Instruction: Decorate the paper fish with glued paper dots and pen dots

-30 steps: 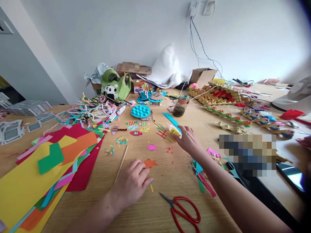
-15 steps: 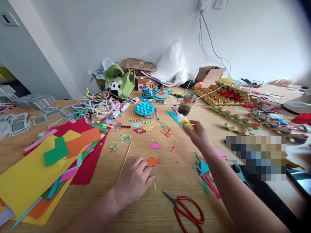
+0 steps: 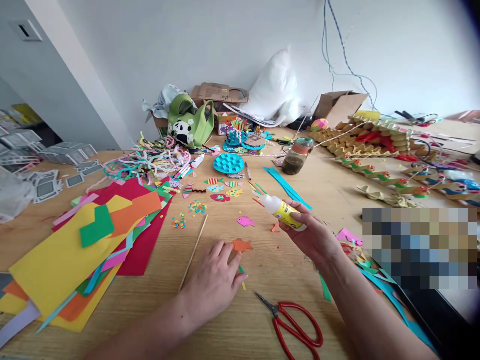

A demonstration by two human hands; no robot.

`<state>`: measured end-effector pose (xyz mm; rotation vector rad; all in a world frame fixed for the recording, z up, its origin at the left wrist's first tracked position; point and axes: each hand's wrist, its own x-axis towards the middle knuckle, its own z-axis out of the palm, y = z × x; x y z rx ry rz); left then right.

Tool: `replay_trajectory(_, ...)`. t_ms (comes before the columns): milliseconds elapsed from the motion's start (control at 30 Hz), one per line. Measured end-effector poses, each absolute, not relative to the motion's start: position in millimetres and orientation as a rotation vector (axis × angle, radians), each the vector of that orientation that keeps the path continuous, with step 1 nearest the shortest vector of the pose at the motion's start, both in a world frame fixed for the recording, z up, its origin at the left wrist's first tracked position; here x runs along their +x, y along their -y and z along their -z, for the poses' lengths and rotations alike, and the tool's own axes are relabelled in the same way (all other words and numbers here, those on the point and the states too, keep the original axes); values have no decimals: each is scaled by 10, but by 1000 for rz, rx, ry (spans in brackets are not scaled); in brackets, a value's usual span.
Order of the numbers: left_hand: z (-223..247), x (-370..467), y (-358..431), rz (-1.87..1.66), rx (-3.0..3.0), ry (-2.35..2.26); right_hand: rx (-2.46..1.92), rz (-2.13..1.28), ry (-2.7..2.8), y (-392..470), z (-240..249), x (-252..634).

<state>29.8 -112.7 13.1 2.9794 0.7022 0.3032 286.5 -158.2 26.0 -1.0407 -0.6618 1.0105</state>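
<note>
An orange paper fish [image 3: 243,245] lies on the table. My left hand [image 3: 213,275] rests palm down beside it, fingertips touching its left end and the thumb apart. Small green and yellow paper strips [image 3: 243,279] lie under and near that hand. My right hand [image 3: 309,227] is wrapped round a white glue bottle [image 3: 287,214] with a yellow label, held above the table and tilted, its nozzle pointing up and left. Just behind the orange fish is a pink paper fish [image 3: 246,221]. Several decorated paper fish [image 3: 220,198] lie farther back.
Red-handled scissors [image 3: 296,325] lie at the front, a thin wooden stick [image 3: 195,247] left of my left hand. Coloured paper sheets [image 3: 56,255] are piled at left. A glass jar [image 3: 297,157], blue strips [image 3: 287,187] and a blue scaly disc [image 3: 228,163] stand farther back.
My right hand has brought the glue bottle away from the jar, closer to me and lower. My left hand stays at the orange fish. The camera view has shifted slightly.
</note>
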Motion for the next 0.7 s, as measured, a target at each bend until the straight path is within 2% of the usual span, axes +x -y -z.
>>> replay_trajectory(467, -74, 291, 1066, -223, 2953, -700, -960, -1168, 423, 1513, -143, 2665)
replay_trajectory(700, -51, 280, 1059, -312, 2937, -694, -950, -1105, 434, 1512, -123, 2740)
